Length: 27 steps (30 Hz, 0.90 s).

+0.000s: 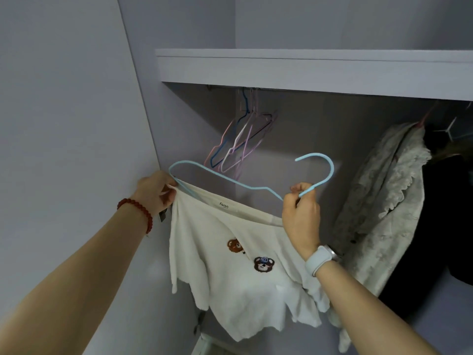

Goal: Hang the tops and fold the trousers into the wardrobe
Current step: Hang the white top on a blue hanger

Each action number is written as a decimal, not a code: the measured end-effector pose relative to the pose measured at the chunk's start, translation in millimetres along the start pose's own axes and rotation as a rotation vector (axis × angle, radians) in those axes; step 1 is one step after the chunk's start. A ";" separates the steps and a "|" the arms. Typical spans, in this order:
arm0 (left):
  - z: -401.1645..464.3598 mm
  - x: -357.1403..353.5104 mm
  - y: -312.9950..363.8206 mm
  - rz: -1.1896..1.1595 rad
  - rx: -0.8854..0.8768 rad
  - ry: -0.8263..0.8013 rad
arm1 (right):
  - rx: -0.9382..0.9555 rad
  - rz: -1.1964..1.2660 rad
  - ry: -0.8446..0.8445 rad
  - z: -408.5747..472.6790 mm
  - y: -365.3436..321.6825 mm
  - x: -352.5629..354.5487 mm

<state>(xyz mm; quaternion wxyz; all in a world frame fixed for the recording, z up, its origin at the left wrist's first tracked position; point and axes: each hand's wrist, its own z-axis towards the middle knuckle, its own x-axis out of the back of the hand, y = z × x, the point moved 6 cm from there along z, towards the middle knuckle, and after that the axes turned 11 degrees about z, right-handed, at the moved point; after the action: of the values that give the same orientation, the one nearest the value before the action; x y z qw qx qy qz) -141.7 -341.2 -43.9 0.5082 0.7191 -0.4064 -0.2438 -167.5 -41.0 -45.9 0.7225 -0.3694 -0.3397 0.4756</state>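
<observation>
Head view: forearms nearest, reaching up and away. Left hand (156, 192) pinches top (238, 254) and hanger (230, 178) at the left shoulder; right hand (300, 211) grips the hanger's neck. Hook points up-right; rail (225, 87) lies above and farther in. I judge the right hand nearer the lift.

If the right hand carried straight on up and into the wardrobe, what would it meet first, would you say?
Probably the bunch of empty hangers on the rail, above and behind the right hand gripping the blue hanger; depth is unclear, so it may pass beside them.
</observation>
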 end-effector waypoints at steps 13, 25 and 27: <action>-38.5 -41.3 51.5 0.047 -0.163 -0.240 | -0.430 0.556 0.312 -4.5 68.5 3.2; -48.0 -19.3 111.1 -0.008 -0.200 -0.217 | -0.260 0.719 0.270 52.4 7.9 -9.0; -46.5 -21.0 106.7 -0.115 -0.118 -0.275 | -0.354 0.851 0.308 57.0 9.3 -7.3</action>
<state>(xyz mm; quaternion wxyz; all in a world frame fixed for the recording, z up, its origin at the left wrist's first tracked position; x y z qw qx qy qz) -153.7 -315.3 70.8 0.4742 0.6701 -0.4152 -0.3921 -221.9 -33.3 -26.5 0.4319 -0.6588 -0.1230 0.6036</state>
